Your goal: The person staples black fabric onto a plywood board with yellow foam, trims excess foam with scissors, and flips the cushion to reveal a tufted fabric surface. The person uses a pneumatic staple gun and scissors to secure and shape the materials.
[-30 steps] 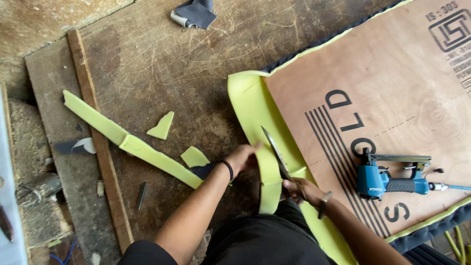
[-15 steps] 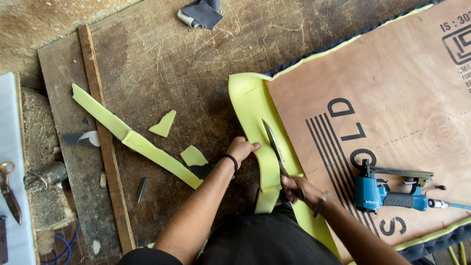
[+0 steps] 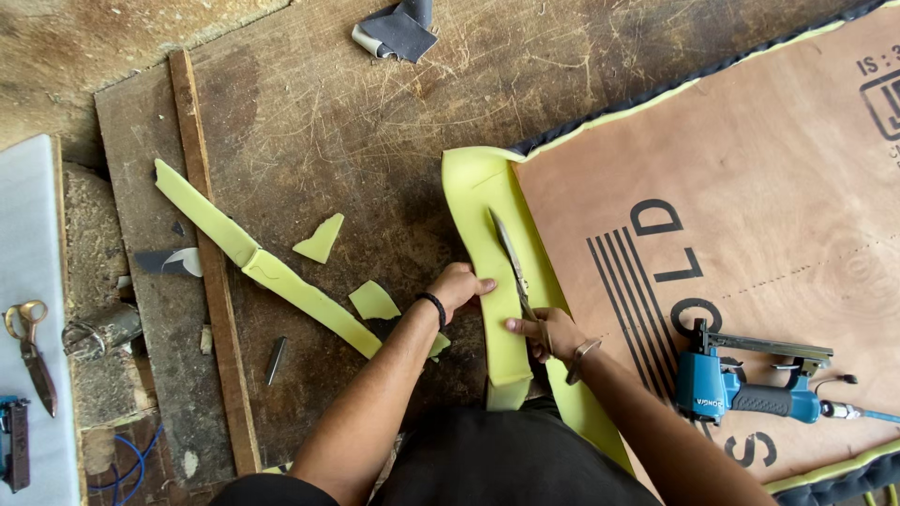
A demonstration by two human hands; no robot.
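At the far left, well away from either hand, a second pair of scissors point(image 3: 30, 351) with pale handles lies on a grey-white board point(image 3: 28, 234). Next comes a narrow wooden batten point(image 3: 211, 272) running down the worn plywood floor sheet point(image 3: 375, 122), with a long cut-off strip of yellow foam point(image 3: 262, 267) lying slantwise across it. Two small foam offcuts point(image 3: 321, 240) rest between that strip and the left fingers, and a folded scrap of dark cloth point(image 3: 398, 28) sits far above them.

The left hand point(image 3: 459, 289), a black band at its wrist, has its fingers curled closed over the outer edge of the yellow foam border point(image 3: 478, 201), pinching the loose flap just beside the cut. To the right of those fingers, touching the same flap, the right hand point(image 3: 546, 333) grips the handles of the scissors point(image 3: 511, 258); the blades point away from the fingers along the foam, and they seem nearly closed, though the angle makes that hard to judge. The foam border wraps the corner of a brown plywood panel point(image 3: 750, 197), which lies right of both hands. Further right, on that panel, rests a blue pneumatic stapler point(image 3: 741, 389), well clear of the right fingers.
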